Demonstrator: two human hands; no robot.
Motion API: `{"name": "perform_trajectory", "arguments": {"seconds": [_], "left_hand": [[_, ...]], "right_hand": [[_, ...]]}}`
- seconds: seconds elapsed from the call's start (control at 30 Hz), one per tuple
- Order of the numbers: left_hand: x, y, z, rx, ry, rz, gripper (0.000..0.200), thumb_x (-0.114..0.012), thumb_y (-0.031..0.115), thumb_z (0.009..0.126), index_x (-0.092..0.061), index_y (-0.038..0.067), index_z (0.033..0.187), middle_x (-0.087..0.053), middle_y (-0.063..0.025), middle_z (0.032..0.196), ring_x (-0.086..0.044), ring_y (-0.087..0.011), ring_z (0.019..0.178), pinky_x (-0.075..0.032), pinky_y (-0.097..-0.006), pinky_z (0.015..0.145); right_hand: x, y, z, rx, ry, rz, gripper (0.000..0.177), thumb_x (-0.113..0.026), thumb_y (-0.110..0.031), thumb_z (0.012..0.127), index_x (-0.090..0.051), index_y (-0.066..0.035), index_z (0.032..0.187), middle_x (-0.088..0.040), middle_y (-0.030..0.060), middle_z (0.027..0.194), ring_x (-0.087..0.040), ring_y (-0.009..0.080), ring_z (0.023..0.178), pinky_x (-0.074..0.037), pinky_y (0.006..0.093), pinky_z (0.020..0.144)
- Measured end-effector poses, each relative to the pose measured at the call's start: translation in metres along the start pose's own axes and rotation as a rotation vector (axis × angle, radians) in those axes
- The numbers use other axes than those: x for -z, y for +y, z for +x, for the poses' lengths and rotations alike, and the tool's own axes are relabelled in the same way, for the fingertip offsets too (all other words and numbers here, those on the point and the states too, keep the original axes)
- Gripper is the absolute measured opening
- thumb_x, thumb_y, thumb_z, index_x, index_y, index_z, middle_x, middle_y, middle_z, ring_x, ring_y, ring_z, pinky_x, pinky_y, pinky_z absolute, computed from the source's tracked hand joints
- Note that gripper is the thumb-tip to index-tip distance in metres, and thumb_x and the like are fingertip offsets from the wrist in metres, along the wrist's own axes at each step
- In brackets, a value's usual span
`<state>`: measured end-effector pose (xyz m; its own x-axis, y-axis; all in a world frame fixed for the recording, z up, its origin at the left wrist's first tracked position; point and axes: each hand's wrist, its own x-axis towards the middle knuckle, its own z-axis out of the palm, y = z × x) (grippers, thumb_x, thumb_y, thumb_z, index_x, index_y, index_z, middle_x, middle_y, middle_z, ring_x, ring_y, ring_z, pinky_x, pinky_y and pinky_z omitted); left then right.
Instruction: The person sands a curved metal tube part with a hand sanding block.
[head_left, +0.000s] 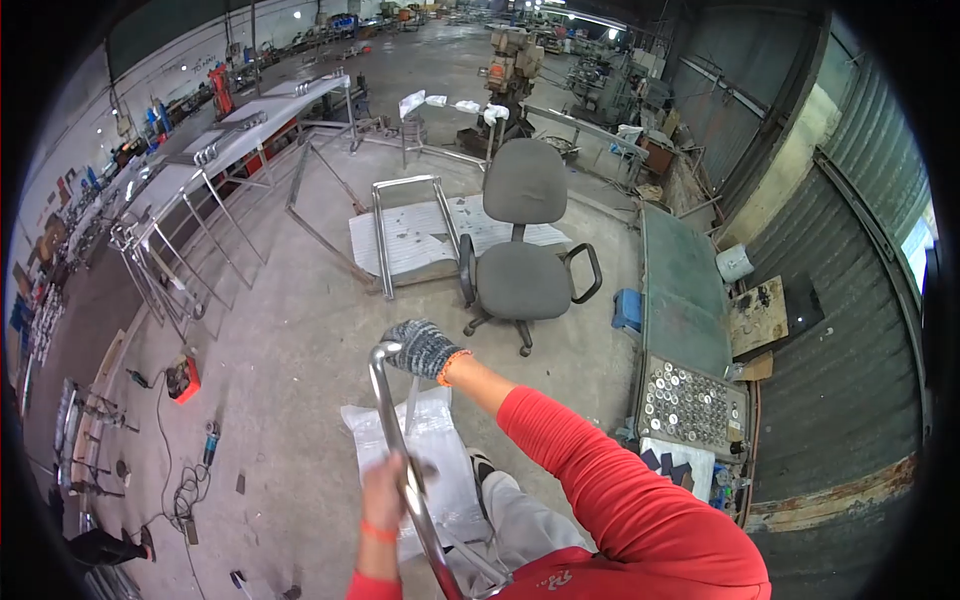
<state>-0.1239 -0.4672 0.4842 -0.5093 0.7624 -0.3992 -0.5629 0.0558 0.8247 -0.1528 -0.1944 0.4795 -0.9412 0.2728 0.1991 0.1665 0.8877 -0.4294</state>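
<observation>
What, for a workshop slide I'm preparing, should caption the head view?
Gloved right hand and blurred left hand at a bent metal tube, grey office chair beyond.

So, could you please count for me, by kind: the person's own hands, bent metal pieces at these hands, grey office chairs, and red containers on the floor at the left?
Hands: 2 (left hand, right hand)
Bent metal piece: 1
Grey office chair: 1
Red container: 1
Total: 5
</observation>
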Motion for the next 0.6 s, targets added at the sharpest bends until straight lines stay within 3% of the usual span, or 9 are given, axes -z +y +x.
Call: {"name": "perform_trajectory", "arguments": {"seconds": [0.03, 0.07, 0.1, 0.17, 0.27, 0.33, 0.4, 0.5, 0.6], "left_hand": [[0.002, 0.004, 0.039, -0.074, 0.016, -0.123, 0.044, -0.049, 0.036, 0.102, -0.064, -0.005, 0.101, -0.072, -0.0191, 0.088, -0.072, -0.0285, 0.076, -0.057, -0.0348, 0.060], [-0.001, 0.030, 0.064, -0.021, 0.003, -0.065, 0.041, -0.049, 0.033, 0.103, -0.064, -0.006, 0.103, -0.071, -0.0171, 0.092, -0.072, -0.0266, 0.077, -0.059, -0.0362, 0.066], [0.005, 0.037, 0.097, -0.050, -0.087, -0.216, 0.038, -0.052, 0.030, 0.102, -0.064, -0.005, 0.105, -0.070, -0.0155, 0.095, -0.072, -0.0243, 0.079, -0.059, -0.0363, 0.070], [-0.001, 0.053, 0.110, -0.075, -0.015, -0.240, 0.036, -0.055, 0.031, 0.101, -0.063, -0.004, 0.110, -0.071, -0.0142, 0.091, -0.070, -0.0221, 0.079, -0.058, -0.0350, 0.073], [0.003, 0.048, 0.052, -0.012, 0.066, -0.066, 0.036, -0.055, 0.030, 0.101, -0.065, -0.005, 0.107, -0.071, -0.0133, 0.088, -0.070, -0.0206, 0.087, -0.055, -0.0323, 0.074], [0.016, 0.006, -0.016, -0.005, 0.005, 0.055, 0.037, -0.054, 0.027, 0.100, -0.062, -0.009, 0.106, -0.071, -0.0214, 0.090, -0.071, -0.0282, 0.087, -0.055, -0.0352, 0.078], [0.017, -0.016, -0.088, 0.047, -0.078, 0.080, 0.035, -0.052, 0.022, 0.099, -0.064, -0.011, 0.104, -0.071, -0.0224, 0.092, -0.070, -0.0281, 0.087, -0.055, -0.0365, 0.081], [0.022, -0.033, -0.110, 0.137, -0.139, -0.205, 0.035, -0.050, 0.020, 0.099, -0.065, -0.012, 0.104, -0.071, -0.0211, 0.094, -0.070, -0.0280, 0.088, -0.055, -0.0377, 0.083], [0.025, 0.003, -0.042, 0.096, -0.079, -0.080, 0.033, -0.056, 0.024, 0.100, -0.069, -0.007, 0.101, -0.072, -0.0129, 0.092, -0.067, -0.0162, 0.082, -0.053, -0.0300, 0.074]], "right_hand": [[0.004, -0.001, 0.002, 0.010, -0.018, -0.035, 0.026, -0.065, -0.037, 0.084, -0.072, -0.017, 0.098, -0.071, 0.0113, 0.099, -0.066, 0.0337, 0.094, -0.052, 0.0456, 0.082], [-0.001, -0.002, 0.004, 0.030, -0.051, -0.059, 0.027, -0.064, -0.037, 0.085, -0.072, -0.016, 0.100, -0.071, 0.0110, 0.100, -0.066, 0.0336, 0.095, -0.051, 0.0454, 0.083], [-0.008, -0.001, 0.004, 0.126, -0.002, -0.035, 0.027, -0.060, -0.037, 0.088, -0.071, -0.017, 0.102, -0.070, 0.0106, 0.102, -0.066, 0.0335, 0.095, -0.051, 0.0452, 0.083], [-0.021, 0.009, 0.012, 0.242, -0.018, -0.035, 0.027, -0.057, -0.037, 0.090, -0.071, -0.017, 0.104, -0.069, 0.0103, 0.104, -0.065, 0.0323, 0.094, -0.051, 0.0446, 0.081], [-0.024, 0.008, 0.015, 0.265, 0.163, -0.126, 0.028, -0.063, -0.038, 0.086, -0.070, -0.012, 0.095, -0.070, 0.0127, 0.092, -0.065, 0.0361, 0.082, -0.050, 0.0488, 0.074], [-0.006, -0.010, 0.016, 0.220, 0.037, -0.280, 0.029, -0.066, -0.038, 0.084, -0.069, -0.011, 0.094, -0.070, 0.0140, 0.091, -0.065, 0.0357, 0.084, -0.051, 0.0479, 0.075], [-0.024, 0.011, 0.021, 0.238, 0.152, -0.102, 0.032, -0.068, -0.039, 0.083, -0.069, -0.009, 0.095, -0.069, 0.0158, 0.091, -0.065, 0.0354, 0.086, -0.051, 0.0464, 0.077], [-0.005, -0.009, 0.015, 0.131, 0.045, -0.112, 0.035, -0.069, -0.040, 0.082, -0.070, -0.008, 0.097, -0.069, 0.0155, 0.091, -0.065, 0.0355, 0.089, -0.051, 0.0445, 0.080], [-0.007, -0.015, 0.013, 0.106, 0.060, -0.056, 0.036, -0.071, -0.040, 0.080, -0.070, -0.009, 0.098, -0.068, 0.0154, 0.089, -0.065, 0.0360, 0.089, -0.051, 0.0446, 0.081]]}}
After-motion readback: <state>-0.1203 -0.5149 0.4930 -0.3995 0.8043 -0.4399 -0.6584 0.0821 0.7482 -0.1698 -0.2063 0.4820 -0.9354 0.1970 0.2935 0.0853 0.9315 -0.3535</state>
